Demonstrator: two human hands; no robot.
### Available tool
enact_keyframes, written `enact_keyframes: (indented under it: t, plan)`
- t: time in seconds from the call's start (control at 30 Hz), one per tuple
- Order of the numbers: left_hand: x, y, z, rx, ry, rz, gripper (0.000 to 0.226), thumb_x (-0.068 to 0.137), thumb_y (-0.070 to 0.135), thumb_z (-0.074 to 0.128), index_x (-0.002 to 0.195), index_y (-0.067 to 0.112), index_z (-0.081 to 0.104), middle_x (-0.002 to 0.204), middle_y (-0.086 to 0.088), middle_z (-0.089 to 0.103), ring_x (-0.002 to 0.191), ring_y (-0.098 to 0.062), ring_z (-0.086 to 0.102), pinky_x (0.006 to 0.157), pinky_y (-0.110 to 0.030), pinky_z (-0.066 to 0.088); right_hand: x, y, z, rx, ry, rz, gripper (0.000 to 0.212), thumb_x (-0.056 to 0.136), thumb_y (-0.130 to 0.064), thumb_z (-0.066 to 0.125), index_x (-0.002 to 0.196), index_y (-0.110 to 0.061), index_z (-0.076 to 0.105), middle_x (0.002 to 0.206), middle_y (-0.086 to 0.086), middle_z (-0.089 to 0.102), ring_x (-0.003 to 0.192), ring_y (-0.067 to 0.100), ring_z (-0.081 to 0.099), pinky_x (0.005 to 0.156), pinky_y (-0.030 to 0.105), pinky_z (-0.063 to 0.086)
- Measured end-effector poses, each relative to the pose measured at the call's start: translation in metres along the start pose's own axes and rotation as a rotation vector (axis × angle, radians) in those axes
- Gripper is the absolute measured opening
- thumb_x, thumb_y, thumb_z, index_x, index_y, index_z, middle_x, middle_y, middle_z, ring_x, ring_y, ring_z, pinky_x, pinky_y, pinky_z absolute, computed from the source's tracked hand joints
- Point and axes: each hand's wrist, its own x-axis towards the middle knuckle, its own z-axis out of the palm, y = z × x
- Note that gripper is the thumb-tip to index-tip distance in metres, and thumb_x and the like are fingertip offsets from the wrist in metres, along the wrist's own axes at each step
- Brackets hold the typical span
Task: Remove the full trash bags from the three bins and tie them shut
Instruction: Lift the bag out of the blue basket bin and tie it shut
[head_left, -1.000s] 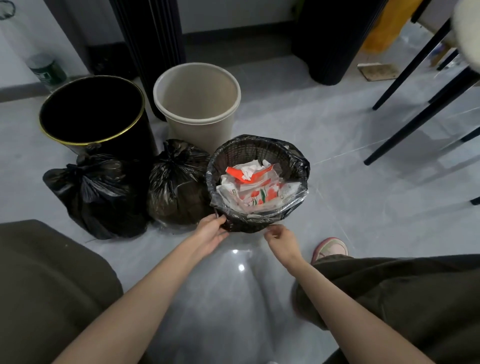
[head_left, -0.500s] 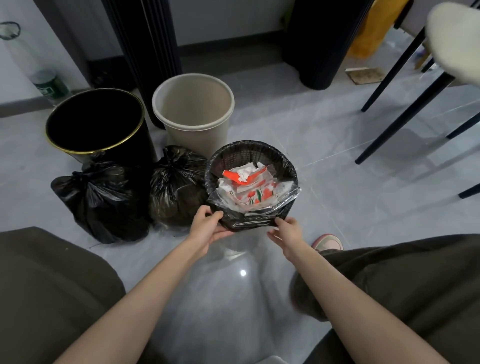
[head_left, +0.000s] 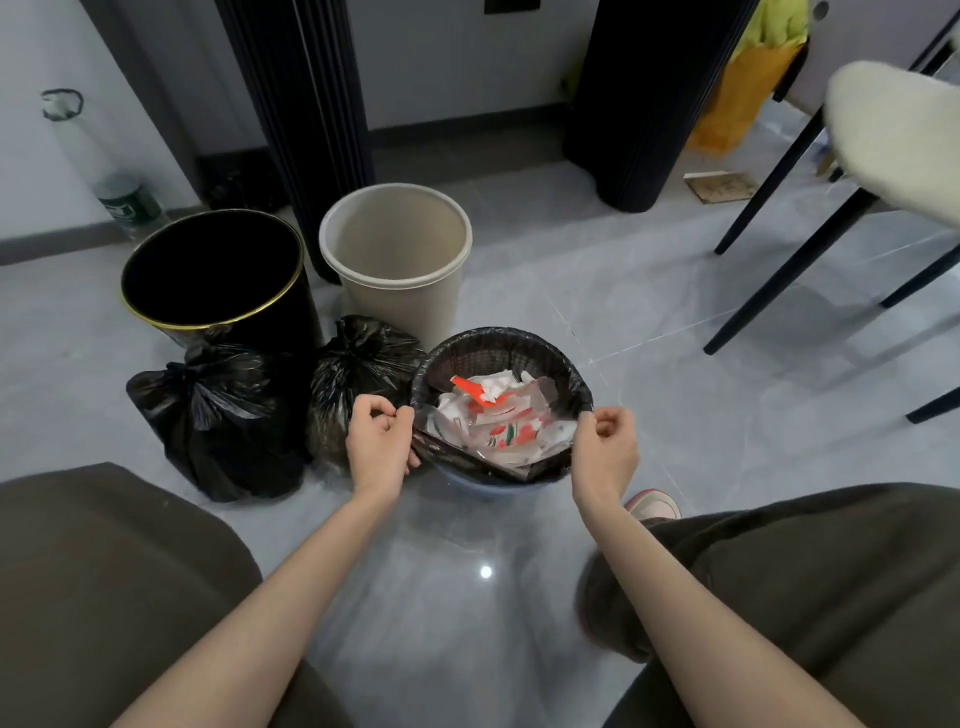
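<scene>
A small bin (head_left: 483, 486) stands on the floor in front of me, lined with a black trash bag (head_left: 501, 345) full of white and red wrappers (head_left: 498, 423). My left hand (head_left: 379, 441) pinches the bag's edge at the left side of the rim. My right hand (head_left: 605, 449) pinches the edge at the right side. The near part of the bag's edge is pulled off the rim. Two tied black bags (head_left: 218, 415) (head_left: 358, 374) lie to the left. Behind them stand a black bin with a gold rim (head_left: 218, 270) and a beige bin (head_left: 397, 254), both without liners.
My knees in dark trousers frame the bottom left and right, with a shoe (head_left: 654, 504) beside the bin. Black chair legs (head_left: 789, 260) and a white cushioned seat stand at the right. Dark ribbed columns (head_left: 306, 104) rise behind the bins. A plastic bottle (head_left: 124, 200) stands far left.
Both hands moved from the bin's near side up to the left and right of its rim and took hold of the bag's edge, lifting the near edge off the rim.
</scene>
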Motion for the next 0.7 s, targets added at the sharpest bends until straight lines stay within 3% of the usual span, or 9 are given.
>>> enact_keyframes:
  t: [0.07,0.17,0.27,0.37,0.47,0.53,0.6,0.7]
  plan:
    - [0.005,-0.002,0.000,-0.004,0.050,-0.053,0.022,0.084,0.021,0.059,0.075,0.022,0.039,0.048,0.004,0.048,0.038,-0.016,0.044,0.047,-0.029,0.037,0.010,0.002,-0.004,-0.039,0.024,0.004,0.002,0.086,-0.016,0.052,0.088,-0.015,0.053,0.081,0.000,0.057,0.078,0.019,0.053,0.066,0.027,0.036]
    - [0.020,-0.010,-0.001,0.039,0.103,-0.133,0.022,0.081,0.035,0.062,0.079,0.024,0.042,0.069,0.002,0.053,0.068,-0.024,0.055,0.075,-0.044,0.050,0.034,0.016,-0.001,-0.180,0.005,-0.024,0.016,0.090,-0.013,0.049,0.104,-0.008,0.054,0.107,0.009,0.058,0.107,0.029,0.050,0.092,0.036,0.037]
    - [0.035,-0.019,-0.002,0.106,0.038,-0.256,0.035,0.078,0.046,0.062,0.095,0.020,0.046,0.101,-0.003,0.057,0.097,-0.024,0.058,0.091,-0.045,0.050,0.055,0.028,0.011,-0.302,-0.155,0.156,0.029,0.095,-0.021,0.040,0.116,-0.005,0.052,0.119,0.016,0.056,0.117,0.036,0.046,0.102,0.041,0.033]
    - [0.042,-0.020,0.001,0.017,-0.090,-0.495,0.049,0.079,0.050,0.064,0.111,0.016,0.049,0.111,-0.006,0.059,0.098,-0.023,0.060,0.076,-0.034,0.052,0.061,0.025,0.014,-0.052,-0.373,0.518,0.029,0.096,-0.030,0.034,0.100,-0.009,0.053,0.098,0.011,0.061,0.090,0.027,0.056,0.078,0.035,0.047]
    - [0.051,-0.018,0.002,-0.024,-0.177,-0.652,0.047,0.080,0.053,0.063,0.107,0.015,0.056,0.102,-0.005,0.062,0.085,-0.022,0.060,0.066,-0.028,0.048,0.069,0.025,0.011,0.082,-0.461,0.692,0.018,0.096,-0.029,0.042,0.095,-0.014,0.052,0.081,0.003,0.055,0.072,0.018,0.053,0.059,0.030,0.044]
    - [0.058,-0.018,0.006,-0.009,-0.164,-0.623,0.031,0.085,0.045,0.062,0.093,0.016,0.057,0.096,-0.004,0.060,0.078,-0.018,0.058,0.060,-0.025,0.045,0.076,0.025,0.011,0.133,-0.413,0.679,0.013,0.096,-0.024,0.048,0.091,-0.013,0.053,0.079,0.002,0.055,0.069,0.016,0.053,0.056,0.029,0.045]
    - [0.063,-0.018,0.010,0.019,-0.108,-0.529,0.015,0.090,0.030,0.059,0.092,0.015,0.059,0.096,-0.004,0.058,0.081,-0.017,0.055,0.057,-0.023,0.043,0.082,0.025,0.015,0.177,-0.331,0.650,0.016,0.094,-0.015,0.054,0.079,-0.013,0.052,0.076,0.004,0.055,0.065,0.015,0.053,0.055,0.028,0.046]
    - [0.069,-0.019,0.014,0.034,-0.067,-0.363,0.016,0.095,0.018,0.053,0.083,0.013,0.063,0.080,-0.003,0.058,0.084,-0.019,0.055,0.067,-0.028,0.048,0.093,0.033,0.020,0.087,-0.194,0.561,0.015,0.080,-0.013,0.069,0.069,-0.010,0.060,0.086,0.015,0.067,0.074,0.025,0.063,0.068,0.038,0.056]
